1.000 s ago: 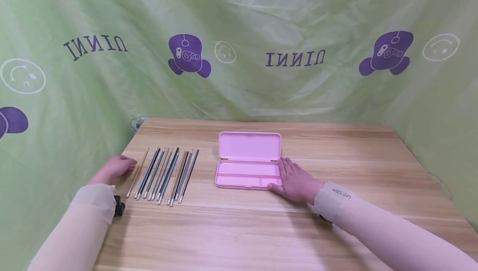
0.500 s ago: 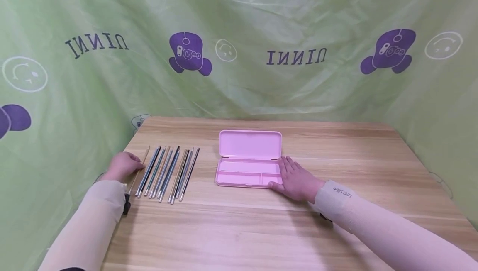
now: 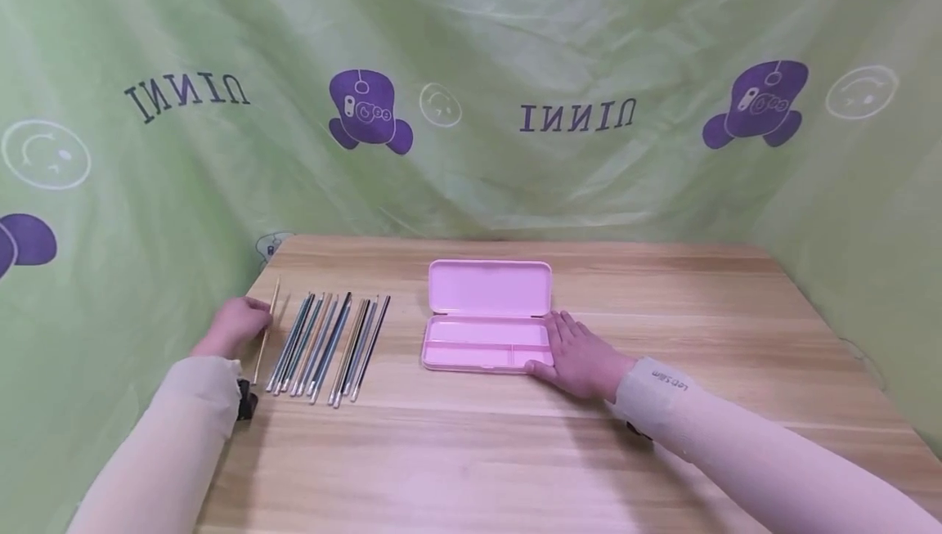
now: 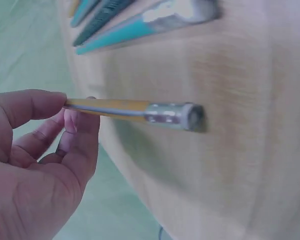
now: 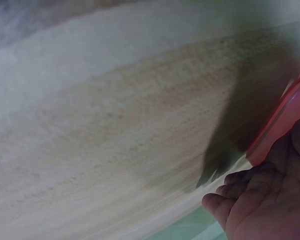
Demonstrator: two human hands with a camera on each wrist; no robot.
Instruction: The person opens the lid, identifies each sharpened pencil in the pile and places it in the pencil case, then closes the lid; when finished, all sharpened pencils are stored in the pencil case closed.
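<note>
My left hand (image 3: 237, 325) pinches a yellow pencil (image 4: 122, 108) between thumb and fingertips. In the left wrist view its metal ferrule end points away from the palm, and the pencil is lifted off the table, casting a shadow. Just right of it lies a row of several pencils (image 3: 321, 350) in blue, green, tan and black, eraser ends toward me. My right hand (image 3: 581, 358) lies with straight fingers against the right side of an open pink pencil case (image 3: 489, 289). The compartments that show in the case hold nothing.
The wooden table (image 3: 471, 444) carries the pencils at left and the case near its middle. A green printed curtain (image 3: 471, 166) hangs behind the table and along its sides.
My left hand has reached the leftmost pencil, taken hold of it and raised it, shifting it slightly left. The right hand stays at the case.
</note>
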